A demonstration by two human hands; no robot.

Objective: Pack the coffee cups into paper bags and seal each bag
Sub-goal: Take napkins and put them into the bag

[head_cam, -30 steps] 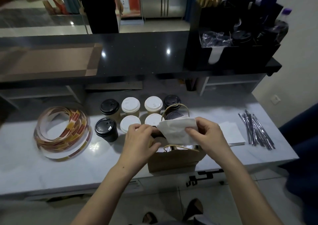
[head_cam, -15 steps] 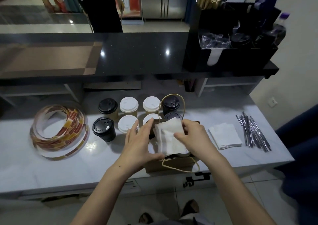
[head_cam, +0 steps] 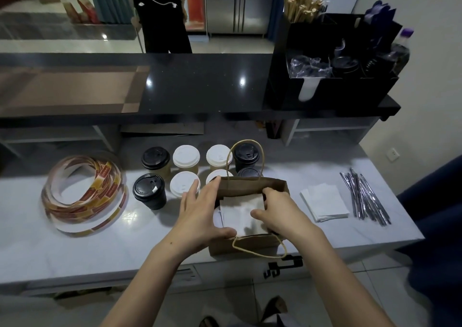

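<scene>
Paper bag [head_cam: 250,245] mouth runs 9–3, between both hands. Left hand [head_cam: 200,211] lies flat, bracing its 9 o'clock end; right hand [head_cam: 282,214] pinches napkin [head_cam: 240,214] inside. Sticker roll [head_cam: 82,194] at 9, nearer left.

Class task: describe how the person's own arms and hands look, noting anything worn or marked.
Both forearms are bare down to the frame's edge, no sleeves showing. The left hand and right hand wear no gloves; no ring, watch or bracelet shows. A small dark spot marks the left forearm.
</scene>
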